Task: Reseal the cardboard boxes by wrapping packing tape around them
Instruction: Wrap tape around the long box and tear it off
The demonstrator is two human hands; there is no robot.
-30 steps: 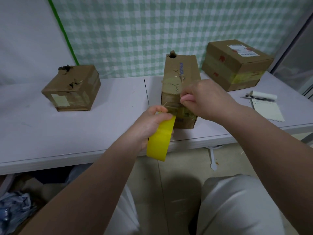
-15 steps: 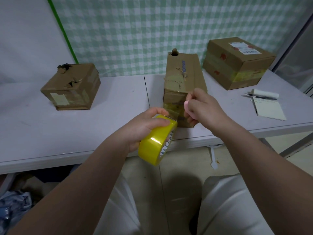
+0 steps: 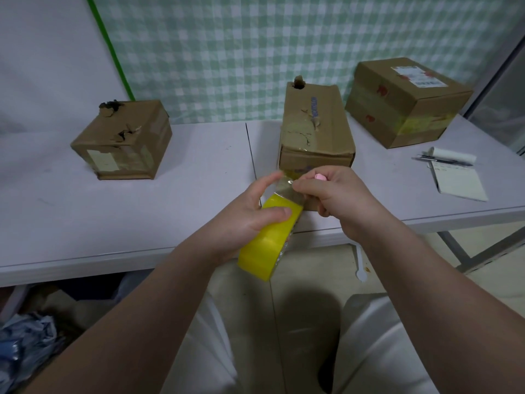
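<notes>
A long torn cardboard box (image 3: pixel 315 129) stands at the middle of the white table (image 3: pixel 113 217), its near end facing me. My left hand (image 3: pixel 250 214) grips a yellow roll of packing tape (image 3: pixel 270 237) just in front of that end, over the table's edge. My right hand (image 3: pixel 338 194) pinches the loose strip of clear tape (image 3: pixel 285 186) pulled up from the roll, and a small pink object (image 3: pixel 320 176) shows between its fingers. The box's lower front is hidden behind both hands.
A damaged brown box (image 3: pixel 122 140) sits at the left of the table. A larger box (image 3: pixel 403 103) with a shipping label and yellowish tape stands at the back right. A notepad (image 3: pixel 457 183) and pen (image 3: pixel 443 161) lie on the right. My knees are under the table's edge.
Both hands have come back from the box's near end toward me. The roll has tilted and dropped lower, and my right hand now pinches the freed strip instead of pressing on the box.
</notes>
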